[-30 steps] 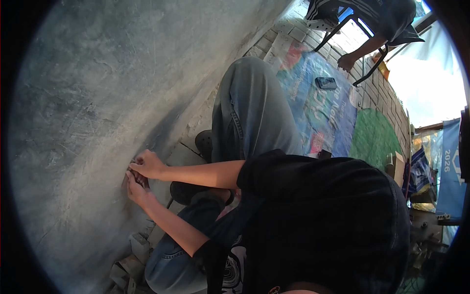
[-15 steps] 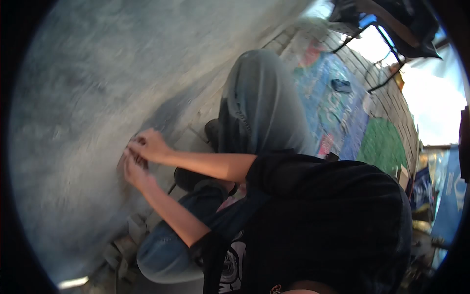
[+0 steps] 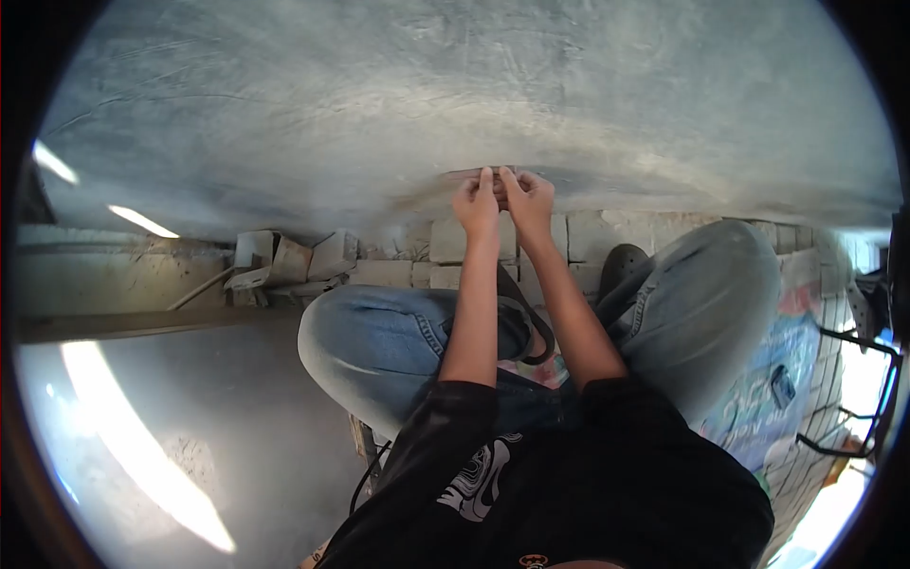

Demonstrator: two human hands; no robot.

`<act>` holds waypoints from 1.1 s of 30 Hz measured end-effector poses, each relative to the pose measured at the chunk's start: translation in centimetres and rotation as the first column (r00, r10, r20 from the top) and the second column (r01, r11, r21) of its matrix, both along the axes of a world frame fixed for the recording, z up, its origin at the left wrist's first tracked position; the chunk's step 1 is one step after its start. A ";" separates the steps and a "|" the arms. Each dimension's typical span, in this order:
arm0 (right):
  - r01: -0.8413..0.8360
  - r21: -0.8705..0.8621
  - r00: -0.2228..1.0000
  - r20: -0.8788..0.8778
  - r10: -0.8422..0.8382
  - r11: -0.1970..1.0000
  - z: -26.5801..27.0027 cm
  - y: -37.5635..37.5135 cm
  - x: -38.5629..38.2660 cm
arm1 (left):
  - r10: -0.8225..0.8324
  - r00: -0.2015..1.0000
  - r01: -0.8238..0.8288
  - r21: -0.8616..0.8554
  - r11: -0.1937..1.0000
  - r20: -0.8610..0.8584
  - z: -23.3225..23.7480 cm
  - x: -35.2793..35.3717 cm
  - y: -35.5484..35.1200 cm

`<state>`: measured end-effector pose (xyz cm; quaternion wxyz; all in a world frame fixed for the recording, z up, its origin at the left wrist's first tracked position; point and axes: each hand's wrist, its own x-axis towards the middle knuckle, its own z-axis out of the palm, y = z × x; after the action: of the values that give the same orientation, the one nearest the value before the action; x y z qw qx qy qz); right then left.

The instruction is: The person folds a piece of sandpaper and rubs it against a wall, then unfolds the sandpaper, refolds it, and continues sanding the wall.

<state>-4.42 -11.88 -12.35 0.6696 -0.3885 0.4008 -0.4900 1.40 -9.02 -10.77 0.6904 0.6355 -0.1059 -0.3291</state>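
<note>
My left hand [image 3: 477,204] and my right hand [image 3: 529,198] are close together in front of my knees, low against a big grey surface [image 3: 379,104] that looks like a plastered wall. Both hands are closed, thumbs up and side by side. Between the fingertips shows a small brownish patch; whether it is a held thing or curled fingers I cannot make out. A thin dark line runs along the grey surface just left of the thumbs. Pale paving blocks [image 3: 459,241] lie beneath my wrists.
Loose broken blocks [image 3: 289,258] lie along the foot of the grey surface, to the left. A printed banner [image 3: 749,417] covers the paving at right, with a dark phone-like object [image 3: 783,387] on it. Beyond stands a black metal frame [image 3: 867,441].
My view has swung round, so the hands now appear straight ahead instead of at left. They remain close together at the grey surface, fingers closed.
</note>
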 end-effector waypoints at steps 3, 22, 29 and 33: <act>0.004 -0.071 0.988 -0.152 -0.015 0.997 0.7 0.0 0.1 | -0.021 0.991 0.021 -0.007 1.000 -0.129 2.5 -0.7 0.5; -0.018 0.045 0.987 0.158 0.010 0.999 5.4 0.5 -1.4 | 0.164 0.965 -0.211 -0.231 0.950 -0.207 4.2 -1.5 0.3; -0.084 0.026 0.996 0.036 0.083 0.996 6.4 0.3 -1.8 | 0.095 0.982 -0.139 -0.284 0.949 -0.161 3.9 -1.1 0.7; -0.066 0.020 0.997 0.039 0.065 0.998 5.8 0.2 -1.6 | 0.063 0.983 -0.105 -0.244 0.964 -0.174 4.0 -0.7 1.0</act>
<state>-6.03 -11.65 -6.54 0.6970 -0.3849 0.3799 -0.4708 0.69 -8.05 -6.79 0.7854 0.5171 -0.0622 -0.3346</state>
